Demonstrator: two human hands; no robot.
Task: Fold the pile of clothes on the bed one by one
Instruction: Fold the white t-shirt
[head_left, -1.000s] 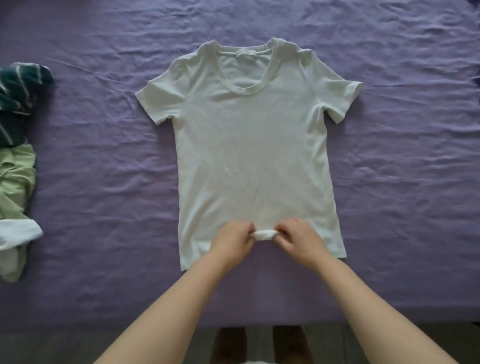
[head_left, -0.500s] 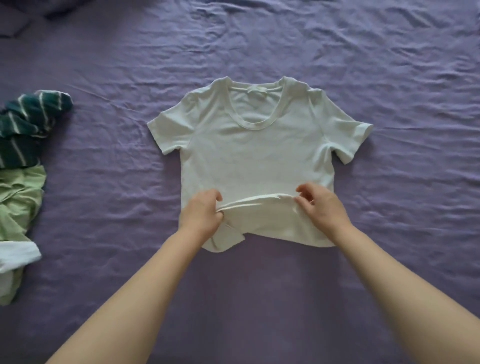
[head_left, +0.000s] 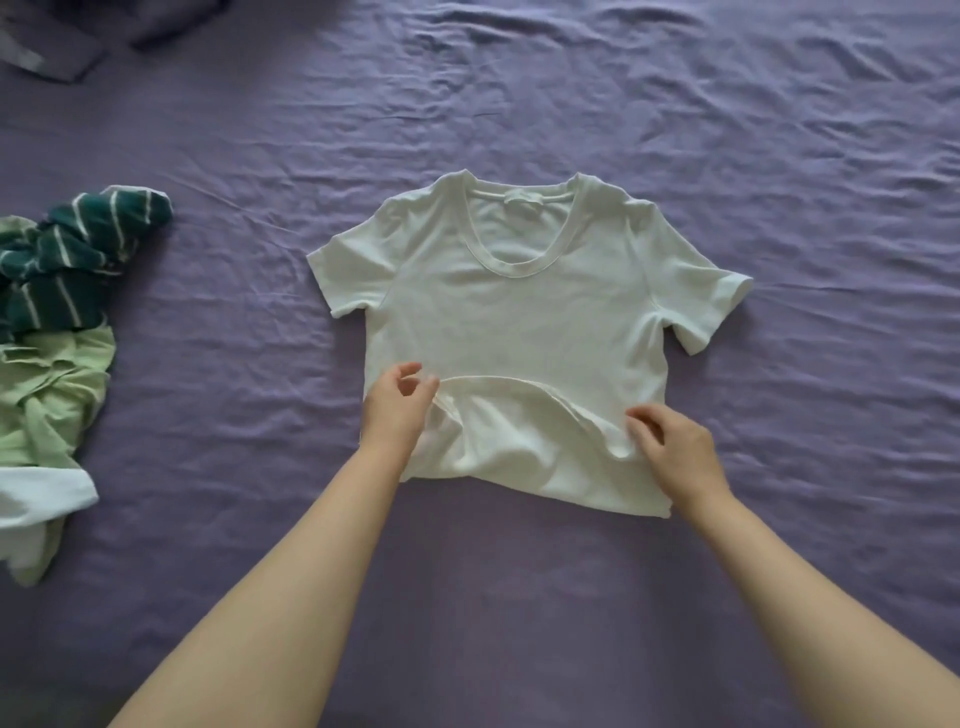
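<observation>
White t-shirt (head_left: 519, 322) hem now folded higher | left hand (head_left: 397, 410) released | right hand (head_left: 675, 452) seemingly loose too

Left hand (head_left: 397, 410) fingers spread loose — right hand (head_left: 675, 449) fingers curled, both arms outstretched.

T-shirt (head_left: 524, 317) lies mid-bed (head_left: 779, 156); clothes pile (head_left: 52, 338) far left.

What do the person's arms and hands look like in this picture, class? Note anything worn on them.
Both forearms are bare from the bottom edge of the picture up to the wrists, with no sleeve in view. The left hand and right hand are bare too: no gloves, watch or bracelets. No rings show.
</observation>
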